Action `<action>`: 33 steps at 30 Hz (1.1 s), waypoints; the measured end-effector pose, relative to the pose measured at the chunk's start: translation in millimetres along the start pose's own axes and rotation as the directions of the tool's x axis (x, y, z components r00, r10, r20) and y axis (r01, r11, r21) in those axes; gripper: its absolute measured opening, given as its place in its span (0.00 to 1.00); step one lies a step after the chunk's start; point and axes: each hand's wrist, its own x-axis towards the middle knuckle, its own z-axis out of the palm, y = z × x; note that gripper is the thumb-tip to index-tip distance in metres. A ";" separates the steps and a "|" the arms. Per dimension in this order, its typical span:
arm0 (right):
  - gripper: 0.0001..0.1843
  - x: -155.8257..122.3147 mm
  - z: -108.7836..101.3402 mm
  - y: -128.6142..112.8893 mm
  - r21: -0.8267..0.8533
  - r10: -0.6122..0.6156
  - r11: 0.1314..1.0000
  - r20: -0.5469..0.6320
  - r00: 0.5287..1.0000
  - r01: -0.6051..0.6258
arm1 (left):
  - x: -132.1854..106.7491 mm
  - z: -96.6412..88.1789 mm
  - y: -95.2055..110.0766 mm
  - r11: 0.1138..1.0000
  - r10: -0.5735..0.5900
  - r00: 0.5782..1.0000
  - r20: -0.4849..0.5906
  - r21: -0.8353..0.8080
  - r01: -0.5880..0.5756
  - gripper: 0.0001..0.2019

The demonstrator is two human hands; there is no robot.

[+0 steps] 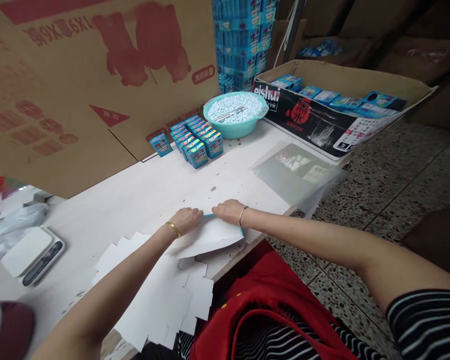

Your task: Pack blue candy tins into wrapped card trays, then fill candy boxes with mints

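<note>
Both hands work on a white cardboard sheet with a thin blue edge, near the front of the table. My left hand is closed on its far edge, wearing a gold bangle at the wrist. Just beside it, my right hand grips the same edge, with a thin bangle behind it. The sheet bends upward between the hands and my body. Beneath and to the left lie several flat, die-cut white cardboard blanks, overlapping and reaching over the table's front edge. The fingertips are partly hidden.
Small blue boxes stand in rows beside a turquoise basin of small pale balls with tongs. A large carton stands behind. An open box and a plastic sheet are right; a white scale is left.
</note>
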 end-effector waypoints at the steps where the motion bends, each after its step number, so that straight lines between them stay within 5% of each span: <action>1: 0.16 2.0 -1.8 -0.7 -0.005 0.004 1.000 0.006 1.000 -0.004 | 1.5 2.8 1.2 1.000 -0.013 1.000 -0.005 0.004 0.013 0.06; 9: 0.17 2.4 -2.5 11.7 -0.078 0.009 0.997 -0.039 0.999 -0.012 | -2.9 -2.4 -1.6 0.997 -0.068 0.998 0.007 0.034 0.067 0.15; 14: 0.19 8.3 0.8 29.0 -0.075 0.004 0.997 -0.052 0.999 -0.007 | -49.7 -12.7 9.2 0.946 0.202 0.964 -0.175 -0.219 -0.238 0.34; 17: 0.17 14.5 -8.3 39.6 -0.008 -0.014 1.000 -0.008 1.000 0.013 | -63.2 -5.4 18.3 0.887 0.209 0.972 -0.108 -0.398 -0.235 0.19; 19: 0.15 12.1 -17.0 43.3 0.100 -0.010 0.995 -0.016 1.000 0.012 | -56.8 0.8 16.2 0.845 0.147 0.988 -0.053 -0.512 -0.153 0.17; 21: 0.19 0.9 -21.6 40.2 0.206 0.020 0.978 -0.183 0.983 0.018 | -41.9 5.9 7.0 0.753 0.086 0.996 -0.001 -0.655 -0.065 0.16; 24: 0.25 -27.6 -8.4 20.5 0.213 0.018 0.971 -0.512 0.859 0.106 | -20.3 11.3 -8.2 0.603 0.034 0.999 0.039 -0.798 0.010 0.13; 27: 0.31 -50.1 27.6 -4.0 0.085 -0.066 0.987 -0.564 0.823 0.138 | -16.2 16.1 -9.8 0.694 -0.021 0.997 -0.073 -0.719 -0.038 0.13; 30: 0.22 -54.3 61.6 -16.7 0.004 -0.043 0.998 -0.579 0.814 0.056 | -30.6 24.7 2.5 0.904 0.029 0.951 -0.307 -0.398 -0.156 0.16; 33: 0.16 -50.5 73.5 -18.6 -0.015 -0.023 1.000 -0.606 0.795 0.017 | -48.4 39.6 16.9 0.978 0.122 0.893 -0.434 -0.103 -0.184 0.20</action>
